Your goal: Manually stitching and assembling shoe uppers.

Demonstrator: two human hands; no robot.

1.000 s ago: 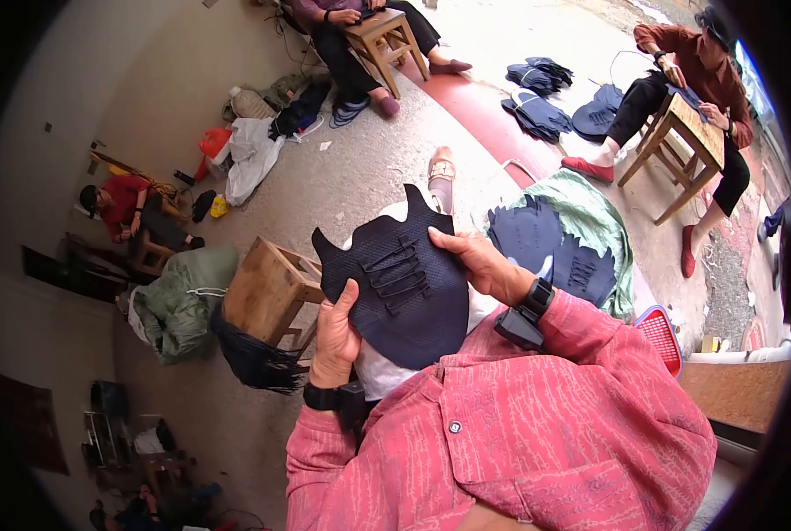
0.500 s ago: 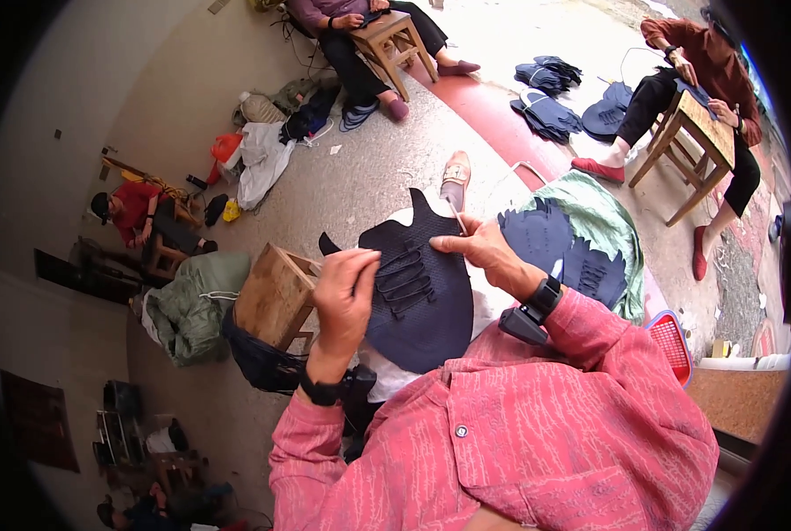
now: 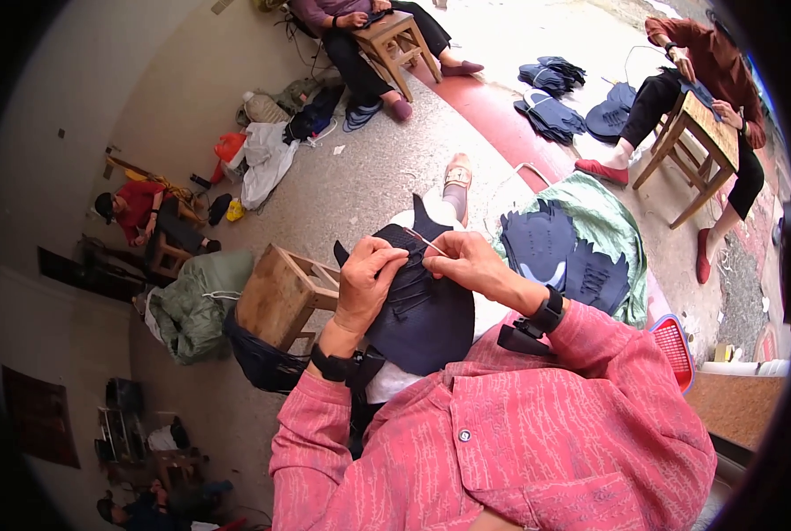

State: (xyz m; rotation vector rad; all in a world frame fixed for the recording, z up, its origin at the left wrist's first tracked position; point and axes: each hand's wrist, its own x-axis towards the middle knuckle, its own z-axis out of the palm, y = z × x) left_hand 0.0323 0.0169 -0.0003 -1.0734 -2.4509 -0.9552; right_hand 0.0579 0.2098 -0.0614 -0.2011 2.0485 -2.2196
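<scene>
A dark navy shoe upper lies across my lap, with rows of dark lace strung over its middle and two pointed tabs at its far end. My right hand pinches a thin needle-like tool, which slants over the far part of the upper. Close beside it, my left hand is closed, thumb against fingertips, over the upper's left side. Whatever is in that pinch is too small to make out. Both hands cover part of the lacing.
More navy uppers rest on a green sack to my right. A wooden stool stands left, near a green bundle. A red basket is at right. Other people work at stools farther off.
My left hand has moved right and forward, and my right hand slightly left and down, so they now nearly meet. The tool has swung from upright to slanting left over the upper.
</scene>
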